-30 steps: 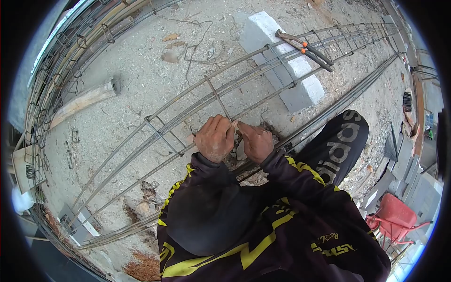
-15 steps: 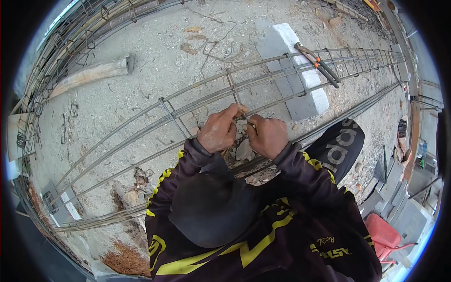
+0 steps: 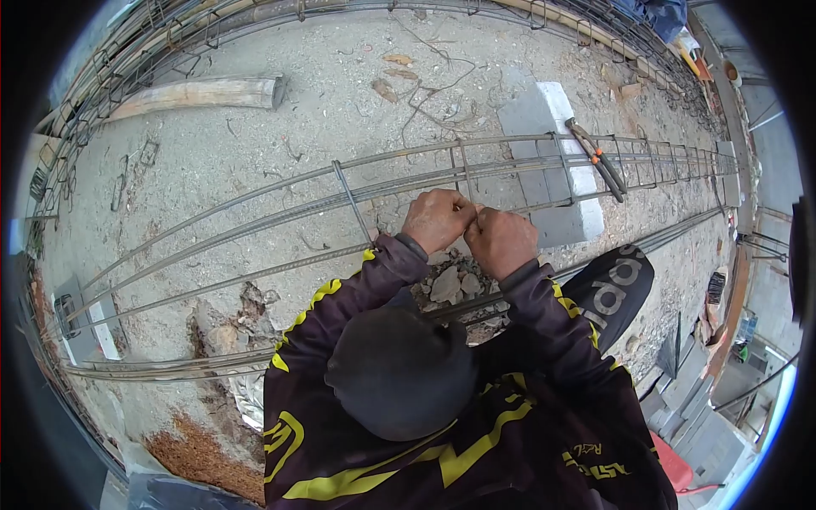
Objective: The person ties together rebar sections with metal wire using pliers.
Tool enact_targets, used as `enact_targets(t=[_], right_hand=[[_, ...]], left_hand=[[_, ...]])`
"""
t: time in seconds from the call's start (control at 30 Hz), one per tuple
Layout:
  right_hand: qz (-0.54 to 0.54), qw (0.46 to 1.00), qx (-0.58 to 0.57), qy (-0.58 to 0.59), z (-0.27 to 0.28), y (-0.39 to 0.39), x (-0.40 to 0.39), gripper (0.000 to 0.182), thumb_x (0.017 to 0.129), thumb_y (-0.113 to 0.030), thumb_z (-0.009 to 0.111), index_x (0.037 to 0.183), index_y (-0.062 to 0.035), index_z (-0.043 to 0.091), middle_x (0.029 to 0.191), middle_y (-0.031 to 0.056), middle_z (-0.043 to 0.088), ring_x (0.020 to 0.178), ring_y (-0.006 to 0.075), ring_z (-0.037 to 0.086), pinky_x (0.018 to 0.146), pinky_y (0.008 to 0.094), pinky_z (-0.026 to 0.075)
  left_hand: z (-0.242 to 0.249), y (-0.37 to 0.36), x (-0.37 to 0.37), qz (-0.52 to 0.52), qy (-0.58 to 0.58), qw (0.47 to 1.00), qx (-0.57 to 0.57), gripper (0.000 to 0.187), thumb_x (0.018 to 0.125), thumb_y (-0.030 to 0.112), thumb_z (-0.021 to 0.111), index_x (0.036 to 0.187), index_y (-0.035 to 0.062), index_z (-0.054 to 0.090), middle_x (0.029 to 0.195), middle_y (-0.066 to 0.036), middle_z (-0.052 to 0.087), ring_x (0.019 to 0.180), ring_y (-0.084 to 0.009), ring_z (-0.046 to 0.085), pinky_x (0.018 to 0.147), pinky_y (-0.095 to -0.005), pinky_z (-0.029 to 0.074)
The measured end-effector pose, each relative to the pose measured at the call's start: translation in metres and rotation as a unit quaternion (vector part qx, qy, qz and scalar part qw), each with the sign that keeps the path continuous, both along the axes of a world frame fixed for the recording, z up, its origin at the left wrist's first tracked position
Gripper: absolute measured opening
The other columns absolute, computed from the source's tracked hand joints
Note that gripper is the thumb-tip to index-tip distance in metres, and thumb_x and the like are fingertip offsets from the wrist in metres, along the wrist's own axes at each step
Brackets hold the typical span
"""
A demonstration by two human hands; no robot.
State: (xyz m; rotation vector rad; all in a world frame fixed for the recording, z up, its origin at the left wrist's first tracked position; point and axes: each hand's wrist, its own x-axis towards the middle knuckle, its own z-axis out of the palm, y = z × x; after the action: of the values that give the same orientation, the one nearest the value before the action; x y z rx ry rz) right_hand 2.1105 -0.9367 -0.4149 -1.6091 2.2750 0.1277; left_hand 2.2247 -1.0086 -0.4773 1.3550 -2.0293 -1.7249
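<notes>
My left hand [image 3: 435, 223] is closed in a pinch at the near bar of a long rebar cage [image 3: 255, 199], just below a rusty stirrup [image 3: 463, 166]. Right beside it, my right hand [image 3: 503, 242] has its fingers curled and pressed together, its thumb near the left fingertips. Whatever is between the fingers is too small and covered to make out. Another stirrup [image 3: 352, 200] rings the bars to the left. Orange-marked pincers [image 3: 607, 174] rest on the cage over a pale block [image 3: 585, 191] to the right.
Blocks also support the cage at its left end [image 3: 81, 338] and right end [image 3: 728, 158]. More rebar [image 3: 663, 231] lies along the near side. A split pipe-like piece [image 3: 200, 95], loose wire [image 3: 442, 85] and rubble [image 3: 446, 285] lie on the ground. A red wheelbarrow [image 3: 671, 466] stands lower right.
The view has shifted, so the cage, block and pincers appear lower and farther right. My hands have come together, fingertips meeting at the same spot by the stirrup.
</notes>
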Motion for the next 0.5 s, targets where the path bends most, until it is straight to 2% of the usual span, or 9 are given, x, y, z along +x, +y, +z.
enact_targets(t=[0.1,0.13,0.33,0.43,0.5], right_hand=[[-0.005,1.0,-0.019,-0.001,-0.007,0.007,-0.002,0.025,0.084,-0.029,0.063,0.086,-0.0044,0.069,0.073,0.0198,0.069,0.07,0.0379,0.069,0.067,0.0488,0.054],[-0.005,1.0,-0.027,-0.001,-0.011,0.008,-0.002,0.026,0.084,-0.029,0.062,0.086,-0.0045,0.068,0.073,0.0195,0.069,0.07,0.038,0.069,0.066,0.0489,0.054],[0.016,0.996,-0.078,-0.037,-0.014,0.018,-0.007,0.021,0.087,-0.025,0.062,0.08,-0.0055,0.065,0.067,0.0204,0.066,0.064,0.0403,0.066,0.061,0.0506,0.051],[0.016,0.994,-0.094,-0.051,-0.016,0.023,-0.005,0.018,0.089,-0.022,0.061,0.084,-0.0051,0.064,0.067,0.0211,0.065,0.062,0.0415,0.065,0.06,0.0511,0.05],[0.008,0.994,-0.082,-0.079,-0.009,0.036,-0.005,0.017,0.089,-0.022,0.061,0.086,-0.005,0.063,0.066,0.0209,0.065,0.062,0.0409,0.065,0.061,0.0504,0.051]], left_hand=[[-0.002,-0.005,0.0,-0.005,0.038,0.997,0.067,0.024,0.086,0.019,0.07,0.101,-0.0002,0.074,0.072,-0.007,0.069,0.063,-0.0105,0.061,0.06,-0.0281,0.049],[-0.013,-0.007,0.003,0.003,0.072,0.991,0.115,0.022,0.086,0.016,0.071,0.102,0.0003,0.072,0.071,-0.005,0.067,0.061,-0.0087,0.058,0.057,-0.0269,0.047],[-0.036,-0.019,-0.001,-0.045,0.137,0.968,0.204,0.017,0.083,0.008,0.073,0.095,-0.0023,0.067,0.068,-0.002,0.062,0.06,-0.0077,0.054,0.056,-0.0283,0.045],[-0.037,-0.019,-0.002,-0.082,0.131,0.986,0.055,0.02,0.083,0.013,0.074,0.093,-0.0032,0.066,0.072,-0.006,0.065,0.063,-0.0123,0.059,0.06,-0.0309,0.048],[-0.037,-0.014,-0.002,-0.069,0.125,0.99,0.016,0.024,0.083,0.016,0.074,0.094,-0.0029,0.065,0.073,-0.009,0.067,0.066,-0.0168,0.063,0.063,-0.0336,0.05]])
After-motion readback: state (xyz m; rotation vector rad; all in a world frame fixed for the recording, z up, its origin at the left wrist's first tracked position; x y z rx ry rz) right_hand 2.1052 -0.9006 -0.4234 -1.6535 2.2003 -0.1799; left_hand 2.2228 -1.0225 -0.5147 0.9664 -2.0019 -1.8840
